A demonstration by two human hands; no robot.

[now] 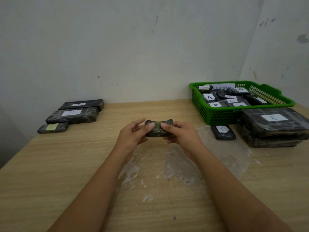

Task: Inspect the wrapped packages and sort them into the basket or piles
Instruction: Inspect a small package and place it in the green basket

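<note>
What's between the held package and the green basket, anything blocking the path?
Nothing visible. Both the left hand and right hand grip the small package above the table. The green basket sits to the right near the wall, top open; only bare tabletop lies between. The B-labelled packages lie in front of it, off that line.

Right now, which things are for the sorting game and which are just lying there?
For the job: held package, left hand, right hand, green basket, left pile, right pile, small B package.

Just lying about: clear plastic sheet, table, wall.
</note>
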